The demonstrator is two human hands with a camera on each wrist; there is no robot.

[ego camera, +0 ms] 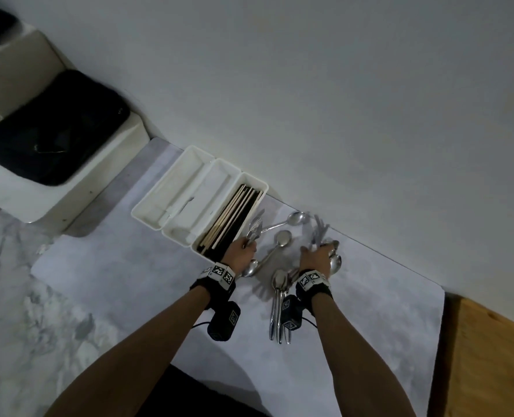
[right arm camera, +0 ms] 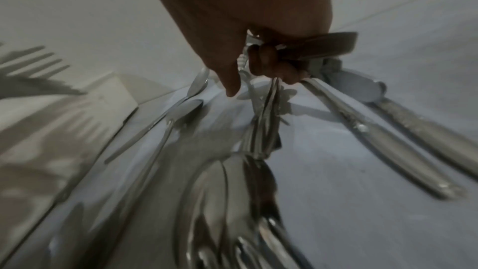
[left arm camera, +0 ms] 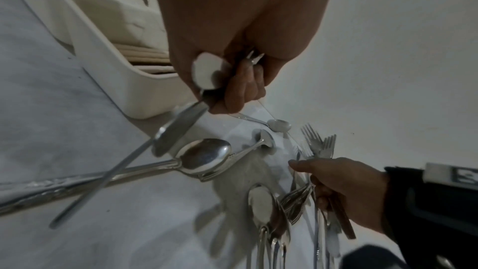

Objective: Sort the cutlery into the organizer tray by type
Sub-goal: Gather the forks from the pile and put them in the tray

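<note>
A white organizer tray (ego camera: 171,188) with three compartments stands against the wall; its rightmost compartment holds dark and beige chopsticks (ego camera: 231,218). My left hand (ego camera: 245,246) is right beside that compartment and grips a few forks (ego camera: 255,227), tines pointing away from me. My right hand (ego camera: 319,255) grips a blurred bundle of forks (ego camera: 319,233), also seen from the left wrist as forks (left arm camera: 320,146) with a brown-handled piece (left arm camera: 341,218). Loose spoons (ego camera: 283,239) lie between the hands, and a stack of spoons (ego camera: 280,284) lies by the right wrist.
The cutlery lies on a pale mat (ego camera: 129,281) over a marble counter (ego camera: 24,311). A white box topped with a black pad (ego camera: 54,127) stands at the left. The wall (ego camera: 340,115) runs close behind. A wooden surface (ego camera: 496,356) borders the right.
</note>
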